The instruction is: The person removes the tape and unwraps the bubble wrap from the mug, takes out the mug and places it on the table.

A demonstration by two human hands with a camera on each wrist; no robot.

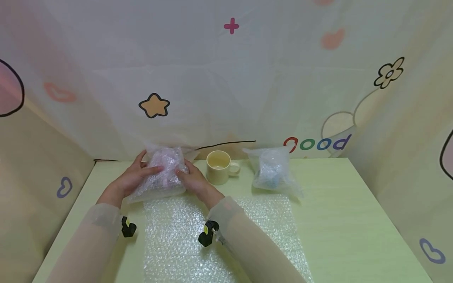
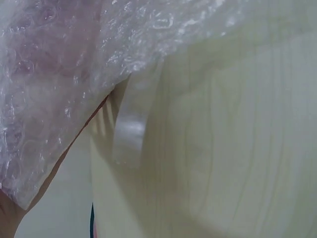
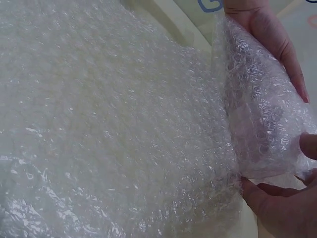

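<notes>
At the far left of the table, a bubble-wrapped package (image 1: 166, 163) with something pinkish inside is held between both hands. My left hand (image 1: 132, 179) grips its left side, thumb across the top. From the right, my right hand (image 1: 194, 179) holds it with the thumb on the wrap. In the right wrist view the package (image 3: 257, 104) lies between the right hand (image 3: 282, 208) below and the left hand (image 3: 270, 37) above. A clear strip (image 2: 131, 129) hangs under the package's edge in the left wrist view.
A flat sheet of bubble wrap (image 1: 177, 243) covers the table's front middle, under the right forearm. Just right of the hands stands a pale yellow mug (image 1: 217, 169), its handle to the right. Another wrapped package (image 1: 272, 169) sits farther right, near the back curtain (image 1: 226, 98).
</notes>
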